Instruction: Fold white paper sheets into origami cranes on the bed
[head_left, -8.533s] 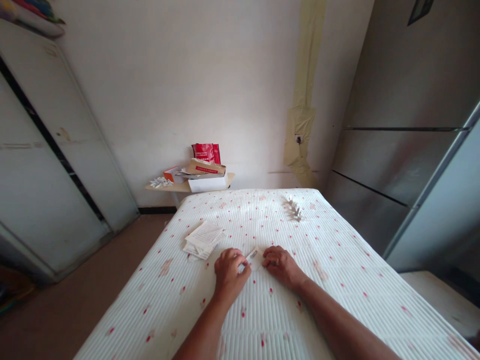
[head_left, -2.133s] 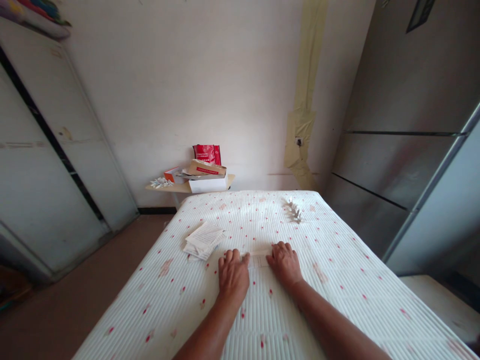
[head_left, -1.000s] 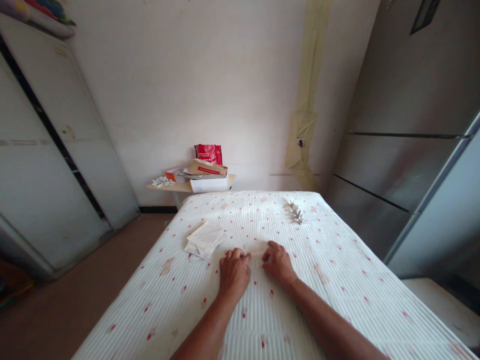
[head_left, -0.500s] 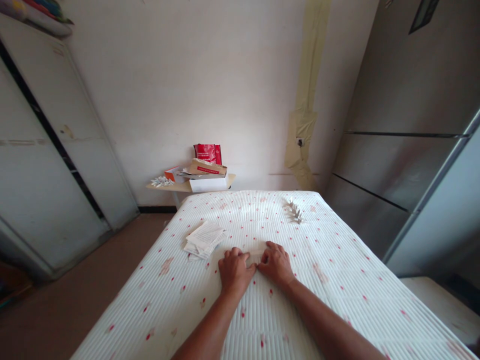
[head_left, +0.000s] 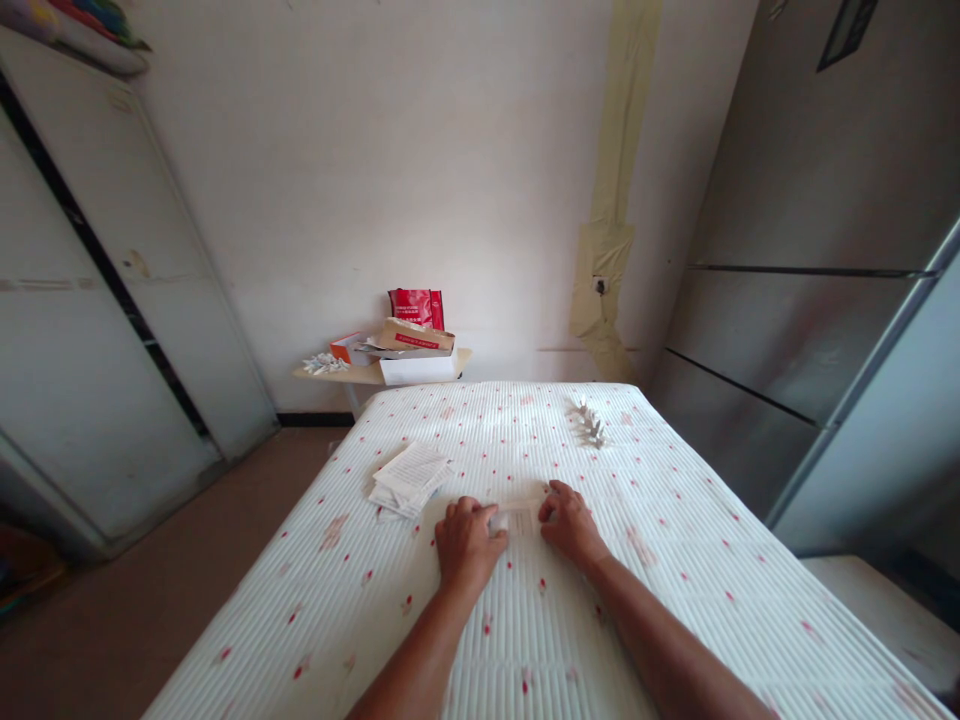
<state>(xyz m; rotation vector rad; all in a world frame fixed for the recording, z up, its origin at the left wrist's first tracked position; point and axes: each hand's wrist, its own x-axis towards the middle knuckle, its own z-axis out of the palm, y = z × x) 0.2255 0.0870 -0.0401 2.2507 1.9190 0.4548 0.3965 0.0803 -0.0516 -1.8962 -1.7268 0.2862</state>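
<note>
A small sheet of printed paper (head_left: 519,521) lies on the quilted white cover between my two hands. My left hand (head_left: 466,540) holds its left end, fingers bent and thumb pointing right. At the right end, the curled fingers and thumb of my right hand (head_left: 571,527) grip the paper's edge. Left of and beyond my left hand is a loose stack of printed paper sheets (head_left: 409,475). Several folded white paper pieces (head_left: 591,424) sit in a cluster farther off to the right.
The cover with red specks (head_left: 517,640) spreads over the whole work surface. Behind it, a small side table (head_left: 360,374) bears boxes (head_left: 416,370), a red bag (head_left: 416,308) and more folded white pieces (head_left: 324,363). A grey refrigerator (head_left: 795,330) stands right, a pale cabinet (head_left: 172,300) left.
My right hand has moved to the right, away from my left hand, and more of the paper between them shows. My left hand has stayed nearly in place.
</note>
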